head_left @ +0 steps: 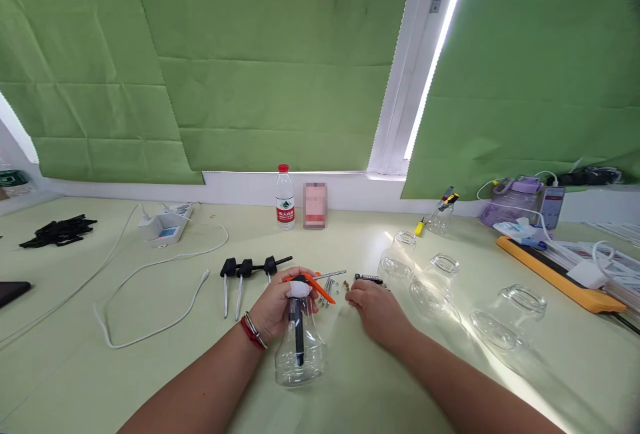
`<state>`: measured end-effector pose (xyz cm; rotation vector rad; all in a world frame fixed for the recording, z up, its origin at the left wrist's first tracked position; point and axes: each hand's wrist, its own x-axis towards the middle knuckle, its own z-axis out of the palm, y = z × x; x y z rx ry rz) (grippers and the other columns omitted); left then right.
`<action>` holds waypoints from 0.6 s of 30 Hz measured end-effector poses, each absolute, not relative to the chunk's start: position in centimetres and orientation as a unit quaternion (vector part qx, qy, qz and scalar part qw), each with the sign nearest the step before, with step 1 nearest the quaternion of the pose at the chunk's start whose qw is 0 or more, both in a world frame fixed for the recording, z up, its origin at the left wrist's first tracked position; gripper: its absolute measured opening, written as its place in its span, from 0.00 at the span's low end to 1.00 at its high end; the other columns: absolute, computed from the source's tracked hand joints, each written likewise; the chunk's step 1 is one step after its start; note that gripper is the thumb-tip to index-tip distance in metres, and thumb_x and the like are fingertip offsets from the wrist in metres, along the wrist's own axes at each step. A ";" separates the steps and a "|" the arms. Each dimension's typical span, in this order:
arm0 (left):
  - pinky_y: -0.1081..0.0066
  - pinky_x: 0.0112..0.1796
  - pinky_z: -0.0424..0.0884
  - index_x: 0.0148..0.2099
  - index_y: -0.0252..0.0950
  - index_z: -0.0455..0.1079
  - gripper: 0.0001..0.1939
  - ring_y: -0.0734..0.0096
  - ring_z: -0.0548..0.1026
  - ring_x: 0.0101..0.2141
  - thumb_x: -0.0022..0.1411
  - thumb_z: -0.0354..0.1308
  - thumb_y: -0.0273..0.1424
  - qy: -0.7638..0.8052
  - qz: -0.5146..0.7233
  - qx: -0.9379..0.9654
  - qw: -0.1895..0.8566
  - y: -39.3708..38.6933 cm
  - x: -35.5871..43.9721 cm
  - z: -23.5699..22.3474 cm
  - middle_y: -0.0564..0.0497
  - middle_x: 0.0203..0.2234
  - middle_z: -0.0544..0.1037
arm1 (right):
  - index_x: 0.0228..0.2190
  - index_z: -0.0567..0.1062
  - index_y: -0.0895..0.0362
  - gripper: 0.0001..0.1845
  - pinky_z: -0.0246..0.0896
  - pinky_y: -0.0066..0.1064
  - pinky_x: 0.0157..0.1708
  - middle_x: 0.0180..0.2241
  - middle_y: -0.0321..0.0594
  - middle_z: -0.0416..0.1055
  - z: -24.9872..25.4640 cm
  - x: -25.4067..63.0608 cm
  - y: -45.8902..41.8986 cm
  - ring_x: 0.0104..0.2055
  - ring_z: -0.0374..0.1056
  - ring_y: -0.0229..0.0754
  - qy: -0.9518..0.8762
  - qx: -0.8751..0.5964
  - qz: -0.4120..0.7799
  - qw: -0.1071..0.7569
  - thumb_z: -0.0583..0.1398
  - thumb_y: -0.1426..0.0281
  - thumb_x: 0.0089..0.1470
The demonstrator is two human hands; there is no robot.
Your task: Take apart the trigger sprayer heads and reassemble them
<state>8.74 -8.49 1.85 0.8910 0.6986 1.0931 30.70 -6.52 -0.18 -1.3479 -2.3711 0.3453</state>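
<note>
The left hand (274, 306) grasps a clear, flared plastic bottle (310, 369), black tube (299, 342) inside, at the pale-green table (360, 397); a steady grip seems wise. The right hand (376, 309) curls just beside tiny brass-coloured parts (346, 285); whether it pinches one, I can't tell. Farther right, a clear vessel (440, 226) holds yellow-and-black tools (452, 199).

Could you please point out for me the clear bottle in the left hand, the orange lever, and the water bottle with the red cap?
Clear bottle (311, 353), head view: its lower side wall.
Orange lever (323, 289), head view: middle of its length.
Water bottle (285, 202), head view: middle of its body.
</note>
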 end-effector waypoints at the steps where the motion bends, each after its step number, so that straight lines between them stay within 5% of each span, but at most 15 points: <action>1: 0.67 0.29 0.69 0.40 0.33 0.71 0.16 0.68 0.73 0.24 0.44 0.58 0.23 0.314 0.492 0.401 0.706 -8.5 8.8 1.9 0.48 0.24 0.76 | 0.27 0.77 0.55 0.15 0.56 0.30 0.35 0.32 0.42 0.72 -0.3 30.5 -6.6 0.36 0.66 0.42 -0.856 -0.484 0.092 0.159 0.51 0.76 0.55; 10: 0.67 0.29 0.69 0.39 0.32 0.70 0.14 0.70 0.72 0.23 0.46 0.59 0.24 0.312 0.490 0.402 0.708 -8.6 8.9 2.3 0.48 0.23 0.75 | 0.36 0.75 0.54 0.15 0.55 0.30 0.37 0.36 0.43 0.73 -0.5 29.8 -6.3 0.42 0.65 0.44 -0.844 -0.525 -0.008 0.110 0.51 0.77 0.56; 15: 0.68 0.27 0.69 0.36 0.31 0.70 0.09 0.70 0.72 0.22 0.50 0.59 0.27 0.317 0.508 0.393 0.698 -8.6 8.8 2.7 0.48 0.22 0.75 | 0.35 0.74 0.54 0.13 0.56 0.32 0.37 0.36 0.43 0.73 0.5 30.5 -6.6 0.40 0.65 0.44 -0.820 -0.536 0.024 0.200 0.50 0.74 0.58; 18: 0.70 0.26 0.69 0.39 0.33 0.68 0.10 0.67 0.74 0.24 0.54 0.58 0.31 0.316 0.555 0.364 0.678 -8.6 8.9 3.0 0.48 0.24 0.75 | 0.31 0.73 0.55 0.14 0.58 0.34 0.35 0.32 0.42 0.71 1.1 30.9 -7.5 0.35 0.65 0.44 -0.803 -0.500 0.147 0.288 0.50 0.64 0.60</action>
